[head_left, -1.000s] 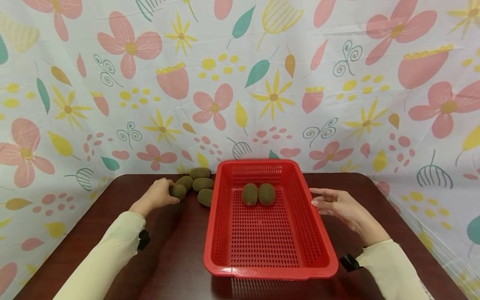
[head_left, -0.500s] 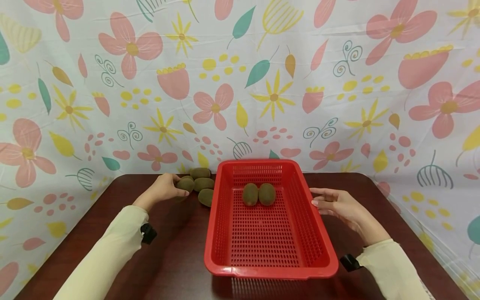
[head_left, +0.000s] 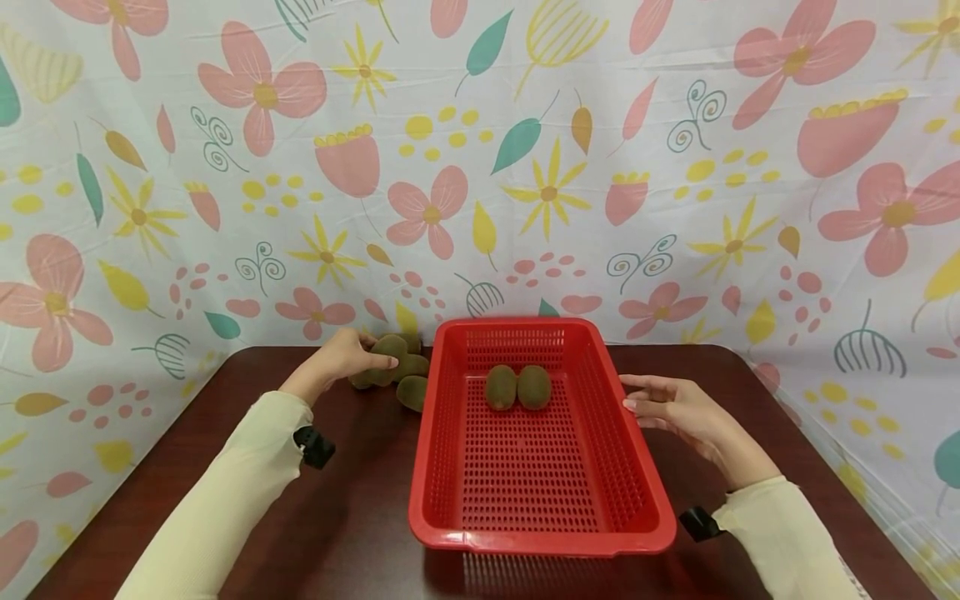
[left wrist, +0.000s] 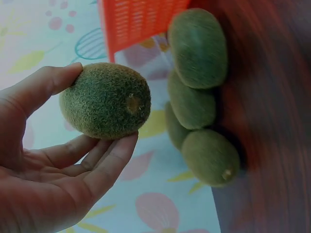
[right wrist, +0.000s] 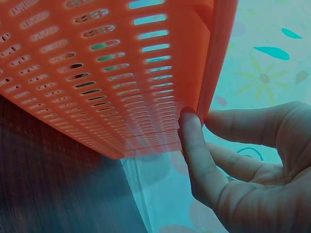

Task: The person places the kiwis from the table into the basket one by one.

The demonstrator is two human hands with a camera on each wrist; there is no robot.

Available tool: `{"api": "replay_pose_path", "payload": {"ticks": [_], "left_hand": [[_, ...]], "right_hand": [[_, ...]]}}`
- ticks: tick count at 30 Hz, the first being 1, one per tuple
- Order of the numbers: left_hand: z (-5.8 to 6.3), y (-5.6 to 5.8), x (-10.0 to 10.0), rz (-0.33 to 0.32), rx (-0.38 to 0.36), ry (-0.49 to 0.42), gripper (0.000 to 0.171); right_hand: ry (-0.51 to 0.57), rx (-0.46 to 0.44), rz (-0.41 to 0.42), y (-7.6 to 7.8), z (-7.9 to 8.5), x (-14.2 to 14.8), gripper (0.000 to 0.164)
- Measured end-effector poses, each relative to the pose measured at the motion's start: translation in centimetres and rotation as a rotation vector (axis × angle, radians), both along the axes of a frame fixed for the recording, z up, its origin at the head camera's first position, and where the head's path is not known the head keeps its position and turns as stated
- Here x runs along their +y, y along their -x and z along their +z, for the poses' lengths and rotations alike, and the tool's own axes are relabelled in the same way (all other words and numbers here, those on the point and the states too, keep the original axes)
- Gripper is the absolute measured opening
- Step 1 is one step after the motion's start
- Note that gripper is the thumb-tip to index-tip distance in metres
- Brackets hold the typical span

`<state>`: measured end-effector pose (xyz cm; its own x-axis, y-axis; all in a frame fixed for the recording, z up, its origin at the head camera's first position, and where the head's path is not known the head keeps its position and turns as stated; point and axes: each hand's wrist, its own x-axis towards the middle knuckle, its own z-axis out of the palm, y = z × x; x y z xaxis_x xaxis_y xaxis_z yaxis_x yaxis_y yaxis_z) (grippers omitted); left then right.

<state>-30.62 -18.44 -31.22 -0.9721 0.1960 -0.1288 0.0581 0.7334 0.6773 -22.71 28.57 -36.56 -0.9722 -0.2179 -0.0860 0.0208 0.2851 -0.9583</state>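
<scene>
A brown fuzzy kiwi sits between the thumb and fingertips of my left hand, lifted over the other kiwis at the table's back left. Several loose kiwis lie close together below and beside it, partly hidden behind the hand in the head view. The red plastic basket stands to their right, with two kiwis side by side on its perforated floor. At the basket's right side my right hand pinches the rim, its thumb at the edge and a finger beneath the lip.
The dark wooden table ends at the back against a white curtain printed with flowers and leaves. Black wrist cameras sit at both sleeves. The nearest loose kiwi lies right beside the basket's left wall.
My left hand has raised its kiwi and moved it right and back, over the other kiwis. The right hand and the basket have stayed in place.
</scene>
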Motion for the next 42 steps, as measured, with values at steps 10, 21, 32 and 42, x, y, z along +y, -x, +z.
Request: {"api": "replay_pose_path", "payload": {"ticks": [10,21,32,42], "left_hand": [[2.2,0.2,2.1,0.042,-0.028,-0.072,0.068],[4.7,0.4,5.4,0.039,-0.072,-0.135,0.076],[6.4,1.4,10.2,0.02,-0.043,-0.268,0.038],[7.3,1.9,14.0,0.027,-0.062,-0.331,0.035]], "right_hand": [[-0.027,-0.005,-0.011,-0.1,0.0,-0.1,0.066],[-0.016,-0.013,-0.007,-0.2,0.2,-0.1,0.067],[-0.017,-0.011,-0.01,-0.1,0.1,0.0,0.067],[-0.013,-0.009,0.002,0.0,0.2,0.0,0.066]]}}
